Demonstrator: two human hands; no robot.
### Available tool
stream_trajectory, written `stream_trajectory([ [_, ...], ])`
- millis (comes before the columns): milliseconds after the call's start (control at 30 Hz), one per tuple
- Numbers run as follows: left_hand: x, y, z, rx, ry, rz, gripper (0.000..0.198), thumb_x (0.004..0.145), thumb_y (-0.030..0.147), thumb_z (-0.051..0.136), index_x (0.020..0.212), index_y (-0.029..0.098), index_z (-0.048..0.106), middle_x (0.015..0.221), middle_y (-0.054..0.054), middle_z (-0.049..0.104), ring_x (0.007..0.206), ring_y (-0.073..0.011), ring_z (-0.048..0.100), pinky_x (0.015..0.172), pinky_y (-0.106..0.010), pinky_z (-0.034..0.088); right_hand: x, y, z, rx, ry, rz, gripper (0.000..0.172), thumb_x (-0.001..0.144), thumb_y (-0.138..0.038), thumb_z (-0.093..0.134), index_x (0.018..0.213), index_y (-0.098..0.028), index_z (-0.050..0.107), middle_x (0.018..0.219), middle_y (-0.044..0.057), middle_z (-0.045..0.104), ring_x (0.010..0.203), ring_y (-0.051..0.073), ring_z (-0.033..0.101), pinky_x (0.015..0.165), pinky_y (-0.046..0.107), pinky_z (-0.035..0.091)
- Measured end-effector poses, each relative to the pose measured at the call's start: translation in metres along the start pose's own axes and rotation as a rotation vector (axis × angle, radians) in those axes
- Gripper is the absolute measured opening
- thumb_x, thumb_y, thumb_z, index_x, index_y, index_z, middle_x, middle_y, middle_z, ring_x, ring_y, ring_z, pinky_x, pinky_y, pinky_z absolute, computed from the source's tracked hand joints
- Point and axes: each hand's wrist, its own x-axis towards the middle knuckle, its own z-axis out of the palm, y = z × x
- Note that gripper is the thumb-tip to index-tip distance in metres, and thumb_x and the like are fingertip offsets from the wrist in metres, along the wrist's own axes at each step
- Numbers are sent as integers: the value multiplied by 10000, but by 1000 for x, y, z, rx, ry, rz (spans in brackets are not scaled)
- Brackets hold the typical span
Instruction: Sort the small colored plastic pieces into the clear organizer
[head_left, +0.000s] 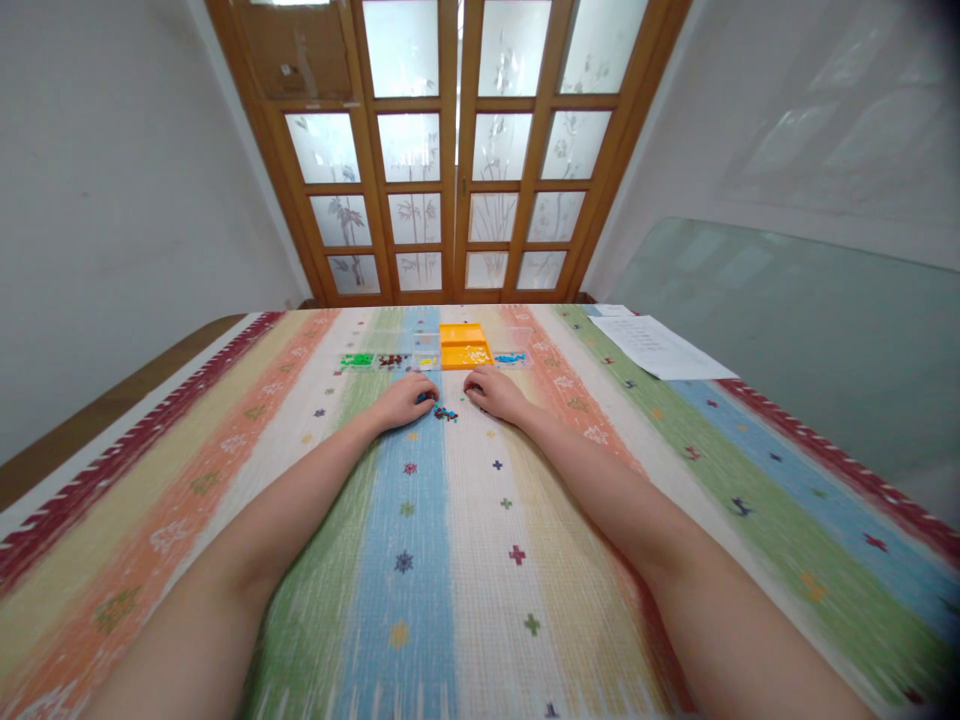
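Observation:
A small pile of mixed blue, brown and green beads (445, 413) lies on the striped cloth between my hands. My left hand (407, 400) rests beside the pile, its fingers curled in with some blue showing at the tips; what it holds is too small to make out. To the right of the pile my right hand (495, 391) is bent down to the cloth, fingertips together over something dark that I cannot make out. Just beyond stand clear boxes with green beads (357, 360), brown beads (392, 361), yellow beads (427, 362) and blue beads (511, 358), and an orange box (463, 335) with whitish beads.
A striped, patterned tablecloth (480, 560) covers the table. Sheets of paper (652, 345) lie at the far right. Behind the table is a wooden door with glass panes (416, 160). A pale glass panel (795, 330) leans at the right wall.

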Motion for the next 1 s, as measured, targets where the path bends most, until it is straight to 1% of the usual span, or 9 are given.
stream_trajectory([
  [100,0,1,2,18,4,-9,166,918,217,592,1020,220,724,1005,-60,691,1020,-236,610,964,-385,468,-1,3,1,-74,44,109,60,942,-233,649,921,-192,688,967,81,685,956,229,595,827,323,433],
  [200,0,3,5,31,31,-6,190,937,234,585,1056,221,732,1061,-75,688,1076,-247,604,998,-399,467,-1,4,3,-83,58,134,68,941,-240,665,912,-189,698,956,84,694,940,229,603,809,321,435],
  [267,0,4,7,35,45,4,205,943,239,584,1080,222,737,1095,-82,686,1108,-251,599,1020,-406,464,0,2,5,-50,37,87,74,945,-204,646,926,-191,717,961,82,706,951,225,611,836,324,443],
  [433,0,7,8,27,65,28,251,954,238,577,1142,235,744,1147,-87,683,1147,-254,593,1051,-426,462,4,-10,10,136,-25,-121,195,952,-130,585,959,-214,760,995,63,723,1003,207,625,919,331,454],
  [500,0,9,7,17,61,49,273,958,237,576,1173,245,744,1180,-87,681,1165,-254,589,1066,-435,458,4,-12,10,182,-4,-123,181,945,-136,587,954,-209,753,989,59,722,976,201,623,903,325,452],
  [633,1,13,5,-6,14,127,325,973,213,545,1227,266,741,1247,-85,675,1202,-247,581,1102,-448,435,1,-12,1,180,-30,-72,42,887,-193,648,876,-182,688,858,29,671,804,174,571,753,285,413],
  [733,2,13,5,0,-19,150,351,968,181,529,1221,279,752,1266,-77,675,1217,-243,575,1118,-453,421,-1,-17,-8,159,-128,-112,203,872,-344,710,787,-187,614,793,10,608,744,162,512,696,276,365],
  [833,2,9,5,20,-6,124,355,953,160,531,1195,280,763,1262,-70,678,1224,-243,568,1123,-452,417,-1,-25,-12,113,-189,-164,318,855,-440,742,745,-193,576,803,14,580,757,167,490,705,282,349],
  [1000,0,2,4,54,40,57,300,959,181,521,1116,241,770,1182,-69,709,1162,-240,587,1098,-439,430,1,-27,-11,100,-218,-174,248,883,-380,715,772,-189,602,838,23,594,770,166,492,715,281,350],
])
